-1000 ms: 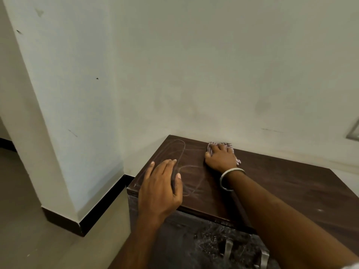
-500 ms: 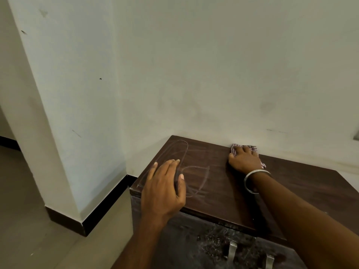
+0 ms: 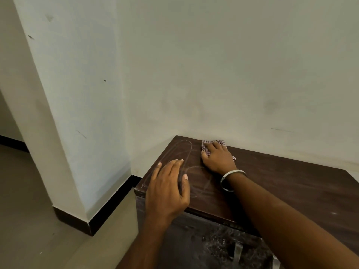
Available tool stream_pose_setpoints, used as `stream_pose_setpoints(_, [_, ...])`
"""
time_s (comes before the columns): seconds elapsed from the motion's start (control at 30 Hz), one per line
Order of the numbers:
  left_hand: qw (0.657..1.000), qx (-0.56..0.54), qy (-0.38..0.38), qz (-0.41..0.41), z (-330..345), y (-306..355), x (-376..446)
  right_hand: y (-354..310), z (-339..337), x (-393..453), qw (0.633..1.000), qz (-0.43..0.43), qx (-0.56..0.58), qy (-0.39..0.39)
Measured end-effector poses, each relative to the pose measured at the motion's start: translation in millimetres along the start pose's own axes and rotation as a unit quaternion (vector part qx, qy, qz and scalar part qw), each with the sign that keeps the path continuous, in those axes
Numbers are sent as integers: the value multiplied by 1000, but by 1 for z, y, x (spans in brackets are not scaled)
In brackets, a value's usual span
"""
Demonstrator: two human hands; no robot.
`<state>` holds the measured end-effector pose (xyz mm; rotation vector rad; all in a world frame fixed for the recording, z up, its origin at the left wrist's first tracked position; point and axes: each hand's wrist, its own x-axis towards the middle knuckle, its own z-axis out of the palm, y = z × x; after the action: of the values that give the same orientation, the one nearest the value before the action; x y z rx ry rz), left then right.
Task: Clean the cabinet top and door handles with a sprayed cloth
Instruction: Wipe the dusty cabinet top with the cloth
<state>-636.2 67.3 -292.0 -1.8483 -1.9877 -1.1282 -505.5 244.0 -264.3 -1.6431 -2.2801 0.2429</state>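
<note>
The dark brown cabinet top point(image 3: 281, 183) fills the lower right, with pale wiping streaks near its left end. My right hand point(image 3: 218, 159) presses a small checked cloth point(image 3: 212, 143) flat on the top, close to the back wall; most of the cloth is hidden under the palm. A metal bangle sits on that wrist. My left hand point(image 3: 168, 188) rests flat, fingers apart, on the front left corner of the top, holding nothing. A metal door handle point(image 3: 237, 253) shows on the cabinet front below, partly hidden by my right forearm.
A cream wall point(image 3: 223, 74) runs right behind the cabinet. A wall pillar point(image 3: 64, 113) with a black skirting stands to the left. Beige floor point(image 3: 29, 220) lies left of the cabinet.
My right hand first slid the cloth to the right along the back edge, then came back to the left. My left hand stayed on the front corner.
</note>
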Motion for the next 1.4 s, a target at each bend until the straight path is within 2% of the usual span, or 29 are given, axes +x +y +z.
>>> stream_pose_setpoints(0.13, [1000,-2,2,0,1,0,-1,39,-13,-8,998,51,-30,35])
stream_pose_setpoints(0.3, [1000,9,-2,1,2,0,-1,42,-16,-16,993,111,-42,10])
stream_pose_setpoints(0.37, [1000,12,-1,2,1,1,0,21,-11,-23,994,98,-43,9])
stream_pose_setpoints(0.53, [1000,22,-3,5,1,0,0,-36,10,-49,1000,-5,-10,-10])
stream_pose_setpoints(0.67, [1000,19,1,5,-1,1,0,-33,-1,-67,999,-46,4,-14])
stream_pose_setpoints(0.77, [1000,18,0,-1,-1,1,0,-6,-15,-76,999,-33,-17,8])
stream_pose_setpoints(0.93, [1000,12,-5,-4,0,0,0,50,-36,-84,997,58,-34,32])
stream_pose_setpoints(1.07, [1000,14,-5,-2,2,0,0,43,-30,-83,995,95,-36,24])
stream_pose_setpoints(1.3, [1000,17,-9,0,1,1,0,-32,-5,-110,999,14,-13,29])
stream_pose_setpoints(1.4, [1000,15,-17,2,1,0,1,-46,3,-122,999,-14,1,30])
